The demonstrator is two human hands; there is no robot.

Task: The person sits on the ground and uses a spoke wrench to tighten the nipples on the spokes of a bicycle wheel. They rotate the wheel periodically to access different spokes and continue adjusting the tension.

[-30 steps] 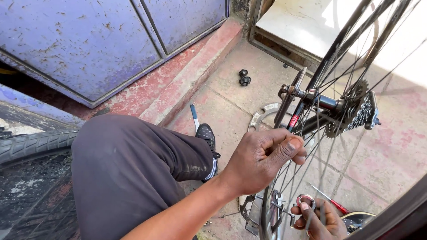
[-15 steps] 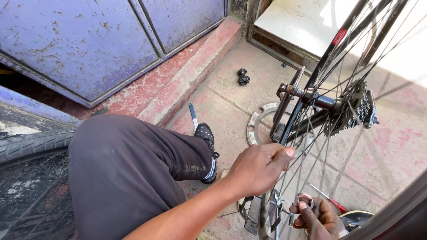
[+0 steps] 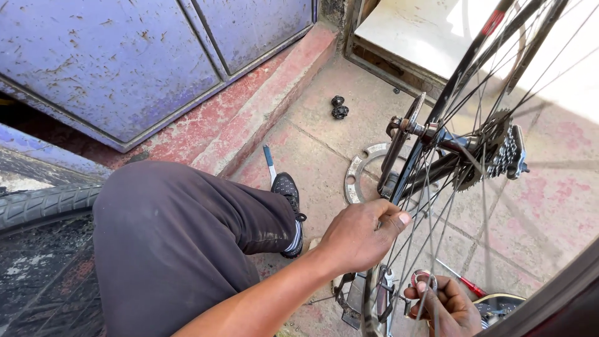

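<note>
The rear bicycle wheel (image 3: 474, 187) stands upright in its frame, directly ahead of both hands. Its thin steel spokes (image 3: 430, 206) run from the hub toward the rim (image 3: 374, 306), which passes between the two hands.

The left hand (image 3: 359, 237) is closed around a cluster of spokes, thumb laid along them, just above the rim. The right hand (image 3: 446, 306) sits lower, on the far side of the spokes, with its fingers pinched on a small round spoke wrench (image 3: 424, 279) fitted near a spoke end.

Handling judgement: the wheel is rigid as a whole and moderately heavy at the hub. A single spoke is springy and will flex under side load, so grip several together or hold the rim. The wrench is small and smooth; it is likely to slip unless held at the fingertips.

Beyond the left hand's grip, the multi-sprocket freewheel (image 3: 508, 153) sits on the axle. Under the wheel, a flat silver disc (image 3: 362, 168) lies on the paving. A red-handled screwdriver (image 3: 465, 284) lies just beside the right hand. Nearer the person, a bent knee in dark trousers (image 3: 181, 237) and a black shoe (image 3: 288, 190).
</note>
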